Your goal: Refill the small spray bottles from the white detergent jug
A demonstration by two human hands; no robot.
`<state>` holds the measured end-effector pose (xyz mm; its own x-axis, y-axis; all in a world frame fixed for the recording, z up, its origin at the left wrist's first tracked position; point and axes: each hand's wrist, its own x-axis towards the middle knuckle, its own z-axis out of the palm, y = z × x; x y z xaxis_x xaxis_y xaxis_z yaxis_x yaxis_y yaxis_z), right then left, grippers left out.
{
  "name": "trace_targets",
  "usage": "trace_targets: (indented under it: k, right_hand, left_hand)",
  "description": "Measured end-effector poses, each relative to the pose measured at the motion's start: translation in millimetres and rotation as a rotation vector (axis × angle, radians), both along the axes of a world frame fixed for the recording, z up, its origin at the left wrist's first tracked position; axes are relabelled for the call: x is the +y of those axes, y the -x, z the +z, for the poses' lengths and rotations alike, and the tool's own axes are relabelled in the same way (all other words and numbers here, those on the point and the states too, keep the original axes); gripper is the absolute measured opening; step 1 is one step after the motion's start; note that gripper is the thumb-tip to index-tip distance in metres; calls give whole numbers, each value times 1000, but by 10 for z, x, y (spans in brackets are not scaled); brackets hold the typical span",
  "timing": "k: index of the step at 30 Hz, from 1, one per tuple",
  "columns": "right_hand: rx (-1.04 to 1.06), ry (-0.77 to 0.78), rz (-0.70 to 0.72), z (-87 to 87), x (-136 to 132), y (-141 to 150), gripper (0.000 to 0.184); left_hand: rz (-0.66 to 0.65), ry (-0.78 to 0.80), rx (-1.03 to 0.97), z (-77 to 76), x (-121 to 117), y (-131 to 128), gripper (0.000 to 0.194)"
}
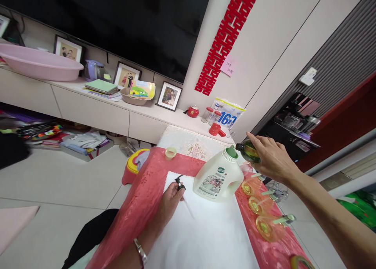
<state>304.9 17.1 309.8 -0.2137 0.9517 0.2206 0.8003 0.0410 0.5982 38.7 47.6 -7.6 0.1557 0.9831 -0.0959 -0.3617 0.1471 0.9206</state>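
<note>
Bottle point(250, 152) is tilted, grasped by my right hand point(272, 159), its neck at the mouth of the jug point(216, 179). My left hand point(172, 198) grips the pump point(179, 184).

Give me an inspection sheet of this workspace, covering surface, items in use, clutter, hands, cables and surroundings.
Surface: glossy red cloth with a smooth white sheet on it.
Items in use: white plastic jug, upright and uncapped; dark green bottle, tilted, its neck at the jug's mouth; black pump head with a thin tube.
Clutter: three yellow-tinted round vessels right of the sheet; small pale yellow cup beyond its left corner.
Hands: left hand holds the pump head; right hand holds the bottle.
Cables: what looks like a short dark cord below the television; on the cloth, nothing seen.
Surroundings: large black television, pink plastic basin, red-and-yellow stool.
</note>
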Motion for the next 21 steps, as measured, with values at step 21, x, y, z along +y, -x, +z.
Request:
trace_targets:
  k: [21]
  right_hand:
    - [-38, -9, 22, -8, 10, -18, 94]
  left_hand:
    - [18, -13, 8, -11, 10, -5, 39]
